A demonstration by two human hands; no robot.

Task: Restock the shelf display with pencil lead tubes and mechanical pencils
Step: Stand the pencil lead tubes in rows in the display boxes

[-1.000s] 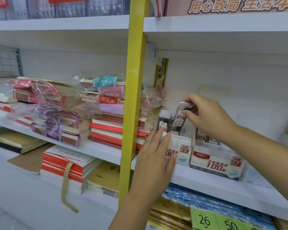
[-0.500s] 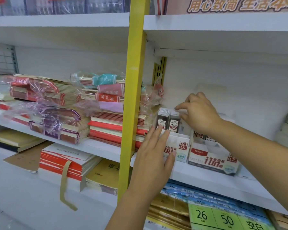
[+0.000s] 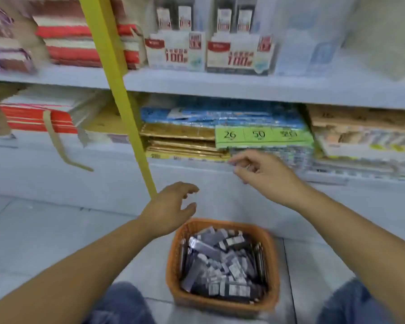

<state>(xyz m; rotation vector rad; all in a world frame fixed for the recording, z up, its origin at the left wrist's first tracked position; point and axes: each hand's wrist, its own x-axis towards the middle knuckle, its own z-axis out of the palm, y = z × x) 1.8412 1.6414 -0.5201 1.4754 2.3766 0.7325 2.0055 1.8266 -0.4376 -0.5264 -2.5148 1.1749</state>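
Both hands have dropped from the display boxes (image 3: 241, 54) at top centre toward the orange basket (image 3: 222, 224) of lead tubes (image 3: 220, 260) at lower centre. The left hand (image 3: 171, 211) is spread and empty. The right hand (image 3: 262, 171) is loosely curled (too blurred to tell whether it holds anything).

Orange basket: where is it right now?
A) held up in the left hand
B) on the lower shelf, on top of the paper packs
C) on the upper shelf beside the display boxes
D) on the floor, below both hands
D: the orange basket, full of lead tubes, stands on the tiled floor in front of the shelf, with the left hand and right hand above it, neither touching it.
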